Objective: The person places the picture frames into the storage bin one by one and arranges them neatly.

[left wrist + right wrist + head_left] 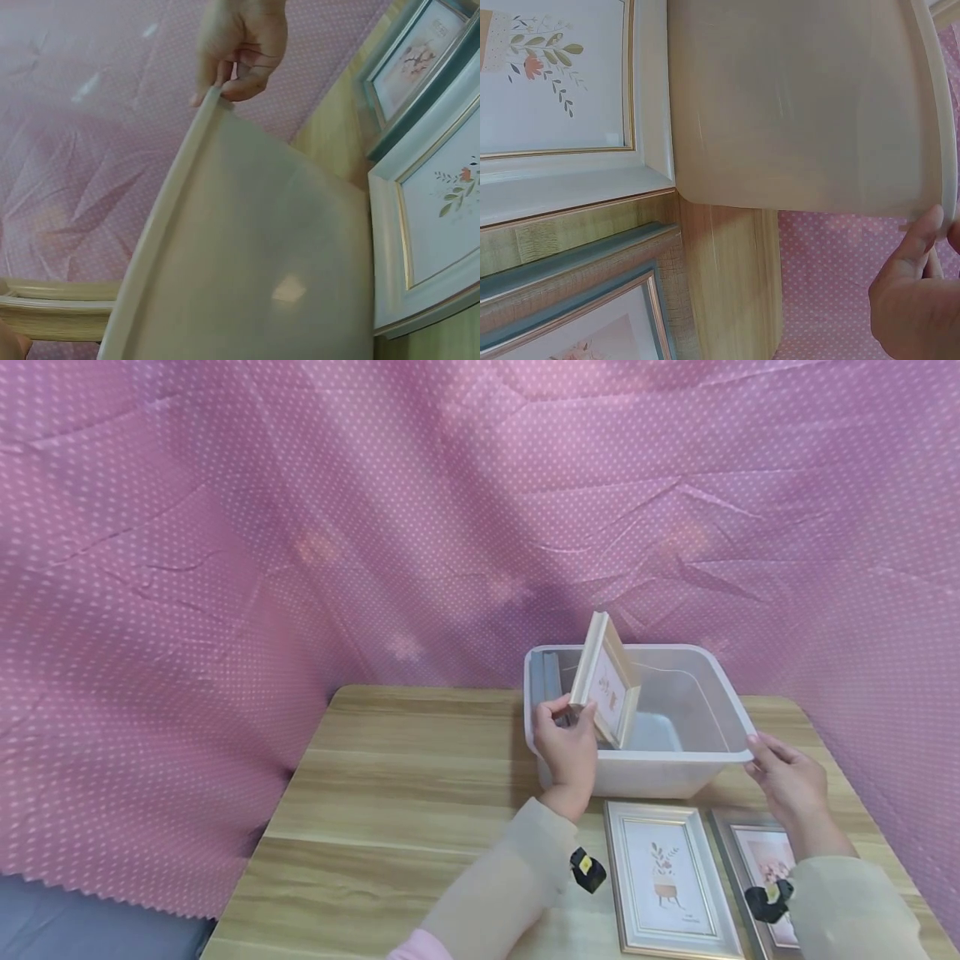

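In the head view my left hand [568,752] pinches the lower edge of a cream picture frame [611,685], which is tilted and partly down inside a white plastic bin [645,768]. My right hand [795,781] grips the bin's front right corner by the rim, thumb on one side and fingers on the other; the right wrist view shows this hand [919,300] at the rim too. Grey-blue frames [546,677] stand upright along the bin's left wall, partly hidden by the held frame. Only a strip of the held frame [60,307] appears in the left wrist view.
A white frame with a plant print [667,881] lies flat before the bin. Right of it lies a grey frame with a pink floral print [765,852], partly covered by my right arm. The wooden table [390,793] stands against a pink dotted cloth [420,527].
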### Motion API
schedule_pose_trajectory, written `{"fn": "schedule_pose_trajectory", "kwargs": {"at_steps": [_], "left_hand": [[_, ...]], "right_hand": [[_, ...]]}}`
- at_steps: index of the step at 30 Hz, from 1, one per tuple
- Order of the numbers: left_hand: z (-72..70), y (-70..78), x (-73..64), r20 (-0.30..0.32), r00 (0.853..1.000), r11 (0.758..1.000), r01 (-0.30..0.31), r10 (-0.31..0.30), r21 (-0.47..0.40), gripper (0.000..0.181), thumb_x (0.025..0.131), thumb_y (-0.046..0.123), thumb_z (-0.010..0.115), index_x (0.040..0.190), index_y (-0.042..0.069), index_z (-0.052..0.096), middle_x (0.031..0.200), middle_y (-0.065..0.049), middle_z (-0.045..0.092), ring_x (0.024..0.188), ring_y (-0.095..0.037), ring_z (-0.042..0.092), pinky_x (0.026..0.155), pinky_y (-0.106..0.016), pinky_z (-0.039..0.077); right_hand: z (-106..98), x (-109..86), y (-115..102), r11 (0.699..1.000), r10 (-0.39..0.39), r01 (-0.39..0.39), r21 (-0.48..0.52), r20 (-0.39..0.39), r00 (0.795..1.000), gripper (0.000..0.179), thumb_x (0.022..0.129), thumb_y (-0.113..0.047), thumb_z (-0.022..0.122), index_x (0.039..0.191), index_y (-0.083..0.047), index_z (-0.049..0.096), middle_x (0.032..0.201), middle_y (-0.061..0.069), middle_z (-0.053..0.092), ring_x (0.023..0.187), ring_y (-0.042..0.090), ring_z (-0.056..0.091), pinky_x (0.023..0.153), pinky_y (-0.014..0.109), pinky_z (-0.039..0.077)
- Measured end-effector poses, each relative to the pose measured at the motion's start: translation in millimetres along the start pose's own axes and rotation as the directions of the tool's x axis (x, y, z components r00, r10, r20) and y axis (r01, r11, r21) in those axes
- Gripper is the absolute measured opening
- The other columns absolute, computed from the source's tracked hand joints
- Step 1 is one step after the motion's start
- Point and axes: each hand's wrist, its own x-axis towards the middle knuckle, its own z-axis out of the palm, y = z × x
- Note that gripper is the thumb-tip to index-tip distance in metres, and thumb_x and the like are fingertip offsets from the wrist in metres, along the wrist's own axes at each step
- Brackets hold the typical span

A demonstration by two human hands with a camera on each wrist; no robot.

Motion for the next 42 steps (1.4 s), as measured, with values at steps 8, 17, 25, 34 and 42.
{"fn": "schedule_pose_trajectory", "kwargs": {"at_steps": [8,17,25,34,42], "left_hand": [[1.1,-11.0,-8.0,-0.050,0.997,0.996,-0.051,0.055,0.076,0.028,0.070,-0.001,0.080,0.089,0.002,0.060,0.092,-0.004,0.056,0.087,-0.021,0.057,0.078,-0.033,0.054],[0.7,-21.5,-11.5,-0.071,0.990,0.979,-0.107,0.121,0.172,0.032,0.066,0.001,0.083,0.086,0.004,0.059,0.087,-0.002,0.055,0.083,-0.021,0.055,0.072,-0.031,0.053],[-1.2,-26.8,-12.7,-0.043,0.989,0.963,-0.125,0.139,0.239,0.032,0.066,0.003,0.084,0.087,0.004,0.059,0.087,-0.002,0.054,0.080,-0.019,0.055,0.068,-0.026,0.054],[-2.1,-26.4,-14.2,-0.031,0.986,0.943,-0.145,0.162,0.298,0.033,0.066,0.004,0.084,0.087,0.006,0.059,0.088,-0.003,0.053,0.080,-0.020,0.057,0.068,-0.025,0.053],[-3.6,-24.5,-17.8,-0.022,0.990,0.920,-0.119,0.137,0.374,0.033,0.068,0.009,0.084,0.088,0.007,0.058,0.088,-0.002,0.053,0.080,-0.017,0.056,0.074,-0.028,0.050]], "right_hand": [[1.7,-0.1,-0.6,1.000,-0.008,0.008,0.019,0.011,1.000,0.009,0.083,-0.014,0.074,0.085,-0.022,0.072,0.088,-0.010,0.064,0.081,0.002,0.058,0.073,0.014,0.053],[2.0,-0.1,-0.9,0.999,-0.016,0.016,0.038,0.004,1.000,0.009,0.082,-0.013,0.074,0.083,-0.022,0.073,0.086,-0.009,0.065,0.079,0.003,0.058,0.070,0.014,0.053],[0.9,0.1,0.0,1.000,-0.006,0.006,0.022,-0.002,1.000,0.009,0.082,-0.014,0.075,0.084,-0.022,0.072,0.087,-0.010,0.064,0.080,0.002,0.058,0.072,0.015,0.053],[1.3,-0.5,0.2,1.000,-0.002,0.003,0.020,-0.014,1.000,0.009,0.082,-0.013,0.075,0.082,-0.022,0.072,0.085,-0.009,0.064,0.079,0.003,0.059,0.070,0.015,0.053],[0.1,-1.2,0.7,1.000,-0.001,0.002,0.013,-0.009,1.000,0.009,0.079,-0.017,0.077,0.084,-0.023,0.072,0.088,-0.010,0.063,0.080,0.002,0.059,0.072,0.015,0.053]]}}
